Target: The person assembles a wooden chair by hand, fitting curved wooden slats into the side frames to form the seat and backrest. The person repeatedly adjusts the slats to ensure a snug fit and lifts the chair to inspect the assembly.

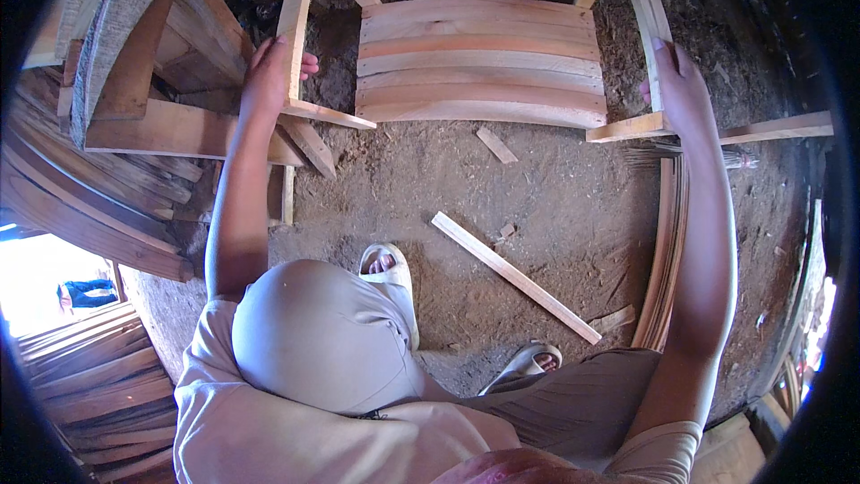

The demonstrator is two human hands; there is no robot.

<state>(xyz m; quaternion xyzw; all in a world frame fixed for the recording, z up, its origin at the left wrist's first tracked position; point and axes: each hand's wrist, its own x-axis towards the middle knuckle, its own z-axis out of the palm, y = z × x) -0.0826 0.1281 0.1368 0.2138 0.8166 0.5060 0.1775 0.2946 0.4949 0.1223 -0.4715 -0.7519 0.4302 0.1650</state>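
A wooden chair (479, 60) with a slatted seat stands in front of me at the top of the head view. My left hand (266, 72) is closed round its left armrest (298, 22), with fingertips showing on the inner side. On the other side my right hand (678, 81) grips the right armrest (647, 9), the thumb lying along the top. Short pieces join the armrests to the seat's front corners. The chair's far end is cut off by the upper edge of the picture.
A loose wooden strip (515, 276) and a small offcut (495, 145) lie on the dirt floor (358, 202). Stacked boards and a wooden frame (170, 130) crowd the left. Long thin strips (665, 251) lie by my right forearm. More planks (98, 385) are piled at lower left.
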